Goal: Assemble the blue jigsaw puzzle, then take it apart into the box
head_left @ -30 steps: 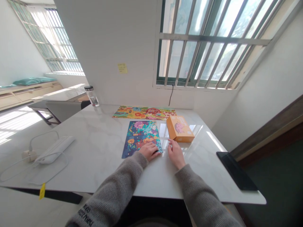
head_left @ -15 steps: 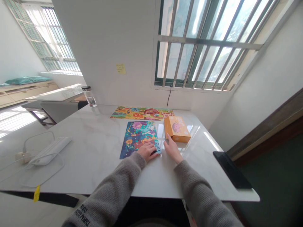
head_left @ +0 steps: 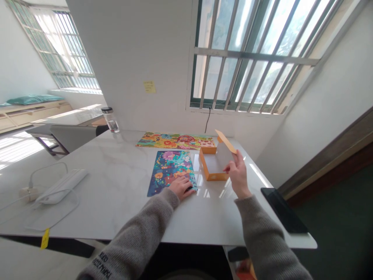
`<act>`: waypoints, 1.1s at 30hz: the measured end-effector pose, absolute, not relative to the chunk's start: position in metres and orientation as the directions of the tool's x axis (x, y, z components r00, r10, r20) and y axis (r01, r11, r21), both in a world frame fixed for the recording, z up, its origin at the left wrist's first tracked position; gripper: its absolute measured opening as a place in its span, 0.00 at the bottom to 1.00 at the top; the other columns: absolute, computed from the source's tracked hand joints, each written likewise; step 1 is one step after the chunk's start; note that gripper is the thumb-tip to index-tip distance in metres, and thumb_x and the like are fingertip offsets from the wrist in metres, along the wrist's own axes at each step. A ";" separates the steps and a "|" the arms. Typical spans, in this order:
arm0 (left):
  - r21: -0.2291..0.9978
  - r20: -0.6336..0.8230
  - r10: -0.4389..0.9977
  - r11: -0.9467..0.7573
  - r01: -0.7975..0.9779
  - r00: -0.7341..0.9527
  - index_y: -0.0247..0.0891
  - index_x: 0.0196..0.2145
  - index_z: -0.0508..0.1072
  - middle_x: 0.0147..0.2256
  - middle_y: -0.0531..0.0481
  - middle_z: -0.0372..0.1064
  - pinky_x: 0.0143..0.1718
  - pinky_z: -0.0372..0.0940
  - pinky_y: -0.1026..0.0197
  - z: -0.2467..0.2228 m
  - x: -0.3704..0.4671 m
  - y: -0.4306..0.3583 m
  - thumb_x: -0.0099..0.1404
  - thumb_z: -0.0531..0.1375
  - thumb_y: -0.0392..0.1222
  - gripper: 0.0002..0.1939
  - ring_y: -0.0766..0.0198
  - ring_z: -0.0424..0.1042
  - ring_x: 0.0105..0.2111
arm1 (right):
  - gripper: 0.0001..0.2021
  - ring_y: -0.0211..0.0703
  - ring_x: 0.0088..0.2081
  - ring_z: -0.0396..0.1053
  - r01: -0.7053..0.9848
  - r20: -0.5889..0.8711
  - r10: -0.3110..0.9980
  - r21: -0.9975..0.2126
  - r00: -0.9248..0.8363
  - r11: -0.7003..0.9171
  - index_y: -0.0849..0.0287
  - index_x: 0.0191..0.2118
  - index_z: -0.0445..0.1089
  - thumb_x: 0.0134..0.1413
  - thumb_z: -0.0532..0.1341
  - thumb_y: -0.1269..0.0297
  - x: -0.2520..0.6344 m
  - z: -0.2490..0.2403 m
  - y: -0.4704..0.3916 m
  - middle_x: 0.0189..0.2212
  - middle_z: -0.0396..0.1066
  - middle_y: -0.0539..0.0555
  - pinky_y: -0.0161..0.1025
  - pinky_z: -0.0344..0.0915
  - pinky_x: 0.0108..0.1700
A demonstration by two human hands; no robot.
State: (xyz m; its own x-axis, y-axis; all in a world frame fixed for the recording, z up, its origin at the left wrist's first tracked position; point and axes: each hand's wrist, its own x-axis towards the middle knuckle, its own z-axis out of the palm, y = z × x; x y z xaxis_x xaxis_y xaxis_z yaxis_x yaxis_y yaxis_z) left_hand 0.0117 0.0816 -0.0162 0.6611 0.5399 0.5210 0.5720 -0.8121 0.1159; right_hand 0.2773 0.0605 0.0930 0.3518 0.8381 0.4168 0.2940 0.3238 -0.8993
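An orange box [head_left: 205, 168] sits on the white table with its lid [head_left: 226, 142] swung up on the right side, showing a pale interior. My right hand [head_left: 238, 173] grips the raised lid's edge between thumb and fingers. On the lower right corner of a dark blue illustrated puzzle [head_left: 163, 171] rests my left hand [head_left: 182, 187], fingers lying loosely over it and holding nothing. Behind the blue puzzle lies a long, colourful farm-animal puzzle [head_left: 166, 140], close to the box's back left corner.
A clear bottle [head_left: 111, 121] stands at the table's back left. A white power strip [head_left: 62, 186] with cables lies on the left. Near the right edge is a black flat device [head_left: 284, 210]. A yellow note [head_left: 149, 87] is on the wall.
My right hand has moved right and up from the closed box's left side, and the lid is now lifted open in its fingers. My left hand stays on the blue puzzle.
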 end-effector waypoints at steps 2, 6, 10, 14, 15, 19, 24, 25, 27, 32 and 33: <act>0.116 0.519 0.543 -0.809 0.576 0.660 0.38 0.36 0.75 0.35 0.45 0.71 0.44 0.67 0.55 -0.016 0.012 0.082 0.70 0.57 0.51 0.15 0.57 0.69 0.39 | 0.37 0.33 0.23 0.64 0.371 0.444 0.787 -0.881 0.429 0.294 0.52 0.71 0.38 0.57 0.51 0.63 0.294 0.083 0.060 0.66 0.55 0.66 0.39 0.68 0.27; 0.104 0.515 0.545 -0.805 0.584 0.661 0.38 0.37 0.75 0.35 0.45 0.71 0.45 0.67 0.55 -0.017 0.012 0.082 0.69 0.57 0.52 0.15 0.57 0.69 0.40 | 0.36 0.45 0.36 0.68 0.710 0.616 0.670 -0.679 0.414 0.186 0.59 0.71 0.42 0.58 0.53 0.63 0.304 0.053 0.051 0.62 0.58 0.68 0.48 0.69 0.44; 0.109 0.512 0.546 -0.807 0.581 0.663 0.38 0.37 0.75 0.36 0.45 0.71 0.45 0.68 0.54 -0.017 0.012 0.081 0.69 0.57 0.51 0.14 0.56 0.69 0.40 | 0.27 0.59 0.58 0.59 0.956 0.710 0.679 -0.291 0.187 0.042 0.61 0.65 0.57 0.61 0.52 0.63 0.288 0.035 0.037 0.60 0.61 0.66 0.60 0.54 0.60; 0.106 0.506 0.544 -0.809 0.578 0.669 0.39 0.37 0.75 0.36 0.45 0.71 0.45 0.68 0.54 -0.016 0.012 0.080 0.70 0.57 0.50 0.13 0.57 0.69 0.40 | 0.21 0.63 0.66 0.47 0.999 0.646 0.763 -0.007 0.029 -0.033 0.64 0.55 0.69 0.63 0.52 0.59 0.278 0.030 0.030 0.61 0.61 0.68 0.66 0.38 0.66; 0.106 0.504 0.545 -0.809 0.578 0.670 0.39 0.37 0.75 0.36 0.45 0.71 0.45 0.68 0.54 -0.015 0.011 0.080 0.70 0.57 0.50 0.13 0.57 0.69 0.40 | 0.21 0.63 0.67 0.46 0.999 0.630 0.777 0.022 0.007 -0.027 0.65 0.55 0.69 0.64 0.52 0.58 0.278 0.030 0.031 0.60 0.62 0.69 0.66 0.36 0.66; 0.104 0.500 0.544 -0.810 0.577 0.674 0.39 0.38 0.75 0.36 0.46 0.70 0.45 0.67 0.54 -0.015 0.011 0.080 0.70 0.57 0.50 0.13 0.57 0.68 0.40 | 0.20 0.63 0.67 0.48 0.998 0.566 0.823 0.057 -0.049 0.021 0.69 0.49 0.71 0.63 0.54 0.56 0.282 0.030 0.037 0.52 0.70 0.70 0.62 0.34 0.68; 0.096 0.487 0.548 -0.807 0.582 0.680 0.39 0.37 0.75 0.37 0.45 0.70 0.46 0.67 0.52 -0.014 0.011 0.079 0.69 0.57 0.49 0.12 0.56 0.68 0.41 | 0.16 0.62 0.64 0.53 0.993 0.502 0.859 0.008 -0.105 0.117 0.61 0.41 0.72 0.62 0.56 0.53 0.292 0.034 0.048 0.41 0.74 0.67 0.65 0.32 0.67; 0.094 0.483 0.551 -0.806 0.585 0.681 0.39 0.37 0.75 0.37 0.45 0.70 0.46 0.67 0.52 -0.013 0.011 0.079 0.69 0.57 0.48 0.12 0.56 0.68 0.41 | 0.16 0.62 0.64 0.54 0.992 0.496 0.861 0.006 -0.115 0.129 0.60 0.41 0.72 0.63 0.56 0.51 0.294 0.035 0.049 0.40 0.74 0.66 0.66 0.32 0.67; 0.099 0.478 0.554 -0.805 0.585 0.681 0.39 0.37 0.75 0.37 0.45 0.70 0.46 0.67 0.52 -0.012 0.011 0.078 0.69 0.57 0.47 0.11 0.55 0.67 0.41 | 0.18 0.62 0.63 0.55 0.990 0.492 0.861 0.014 -0.127 0.138 0.59 0.41 0.72 0.62 0.56 0.49 0.296 0.036 0.051 0.40 0.74 0.66 0.67 0.32 0.66; 0.136 0.477 0.565 -0.804 0.579 0.673 0.39 0.36 0.74 0.37 0.45 0.69 0.46 0.66 0.52 -0.009 0.011 0.076 0.69 0.58 0.46 0.09 0.55 0.67 0.41 | 0.21 0.65 0.61 0.55 0.989 0.456 0.877 0.064 -0.150 0.136 0.60 0.44 0.71 0.61 0.57 0.45 0.293 0.036 0.055 0.43 0.72 0.65 0.65 0.42 0.62; 0.136 0.473 0.569 -0.802 0.582 0.673 0.39 0.37 0.74 0.37 0.45 0.69 0.46 0.66 0.52 -0.009 0.011 0.076 0.68 0.58 0.46 0.09 0.55 0.67 0.41 | 0.21 0.65 0.61 0.54 0.988 0.445 0.883 0.069 -0.153 0.136 0.60 0.44 0.71 0.61 0.57 0.45 0.293 0.036 0.055 0.44 0.72 0.65 0.63 0.45 0.61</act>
State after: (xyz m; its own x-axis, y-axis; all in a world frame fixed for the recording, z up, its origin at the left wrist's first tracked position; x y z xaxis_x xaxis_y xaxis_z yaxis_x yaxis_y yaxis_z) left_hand 0.0114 0.0763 -0.0092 0.6729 0.5685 0.4733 0.5821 -0.8018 0.1355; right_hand 0.2926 0.0552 0.0361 -0.1530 0.8826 0.4446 0.9882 0.1363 0.0694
